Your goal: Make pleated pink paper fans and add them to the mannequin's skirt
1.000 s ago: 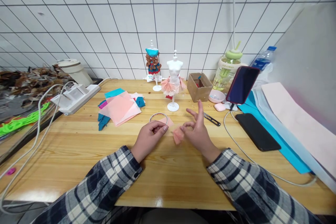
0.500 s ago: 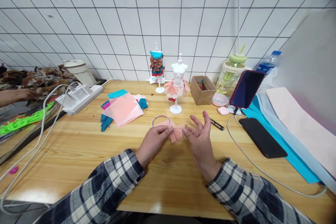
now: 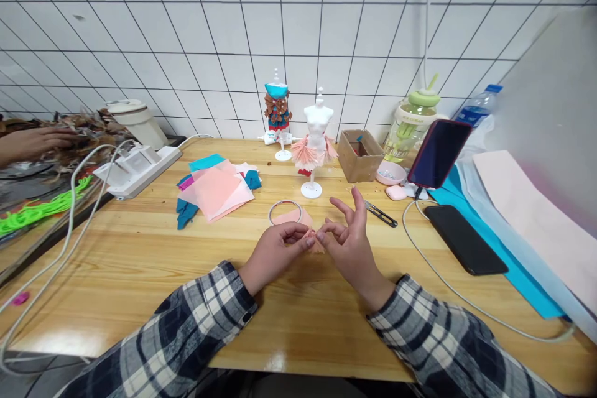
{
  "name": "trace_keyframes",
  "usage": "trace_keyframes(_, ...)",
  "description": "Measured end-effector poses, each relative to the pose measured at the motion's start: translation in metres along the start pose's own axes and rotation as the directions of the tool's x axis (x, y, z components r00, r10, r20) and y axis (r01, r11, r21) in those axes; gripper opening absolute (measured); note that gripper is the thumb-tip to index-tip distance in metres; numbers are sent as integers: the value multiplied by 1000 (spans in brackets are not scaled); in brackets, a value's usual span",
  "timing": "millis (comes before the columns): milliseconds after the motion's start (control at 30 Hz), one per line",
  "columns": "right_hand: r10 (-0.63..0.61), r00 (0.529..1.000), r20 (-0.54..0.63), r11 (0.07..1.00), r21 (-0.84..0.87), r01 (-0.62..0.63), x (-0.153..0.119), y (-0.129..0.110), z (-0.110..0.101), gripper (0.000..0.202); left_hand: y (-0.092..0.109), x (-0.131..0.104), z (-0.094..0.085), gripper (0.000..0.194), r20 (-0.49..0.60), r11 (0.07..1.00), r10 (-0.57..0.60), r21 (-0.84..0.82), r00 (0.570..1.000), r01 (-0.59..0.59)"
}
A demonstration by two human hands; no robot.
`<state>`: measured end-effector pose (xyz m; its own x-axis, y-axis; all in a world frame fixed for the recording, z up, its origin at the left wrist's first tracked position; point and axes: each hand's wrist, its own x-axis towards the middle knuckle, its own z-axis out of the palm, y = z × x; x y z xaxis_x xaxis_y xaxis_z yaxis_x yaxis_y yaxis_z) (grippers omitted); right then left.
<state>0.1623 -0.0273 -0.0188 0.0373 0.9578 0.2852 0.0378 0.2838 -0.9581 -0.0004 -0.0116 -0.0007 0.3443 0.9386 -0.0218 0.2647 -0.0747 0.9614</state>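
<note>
Between my two hands, low over the wooden table, is a small piece of pleated pink paper (image 3: 318,247). My left hand (image 3: 278,253) pinches it at its gathered top with thumb and fingers. The thumb and index finger of my right hand (image 3: 349,249) close on the same gathered edge, while its other fingers stick up. Just behind my hands lie a thin silver ring (image 3: 285,203) and a flat pink sheet (image 3: 303,216). Farther back stands a white mini dress form (image 3: 318,121) wearing a skirt of pink pleated pieces (image 3: 305,154). Thread snips (image 3: 381,214) lie right of my right hand.
Coloured paper sheets (image 3: 217,189) lie left of centre. A second dressed form (image 3: 277,109), a cardboard box (image 3: 359,158) and a bottle (image 3: 410,127) stand along the wall. Phones (image 3: 466,239), a cable and large sheets fill the right; a power strip (image 3: 140,171) and another person's hand (image 3: 40,142) are left.
My hands have drawn together, and the pleated pink paper, fanned out before, is bunched and mostly covered by my fingers. The view has tilted down slightly. The other person's hand has shifted right.
</note>
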Motion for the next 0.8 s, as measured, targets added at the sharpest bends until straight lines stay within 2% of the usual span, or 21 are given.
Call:
trace_keyframes(133, 13, 1000, 15, 1000, 8, -13, 0, 0, -2, 88, -3, 1, -2, 27, -41, 1000, 9, 24, 999, -8)
trace_keyframes(233, -61, 998, 4, 993, -98, 61, 0, -2, -8, 77, -3, 1, -4, 27, -10, 1000, 0, 16, 1000, 1)
trace_keyframes(333, -190, 980, 58, 950, -242, 198, 1, -6, -13, 33, -1, 1, -4, 28, -25, 1000, -22, 19, 999, 23)
trace_keyframes(400, -198, 973, 115, 941, -256, 222, 1, -8, -14, 11, 1, 1, -4, 29, -24, 1000, -17, 20, 1000, 18)
trace_keyframes(567, -128, 989, 68, 956, -256, 141, 1, -3, -10, 10, 2, 1, -3, 29, -9, 1000, -15, 22, 1000, 15)
trace_keyframes(700, -165, 986, 17, 930, -331, 161, 1, 0, -8, 12, 2, 0, -3, 30, -26, 998, -27, 55, 999, 29)
trace_keyframes(800, -223, 975, 20, 893, -396, 212, 1, -1, -8, 10, 1, 0, -3, 30, -24, 999, -27, 32, 999, 28)
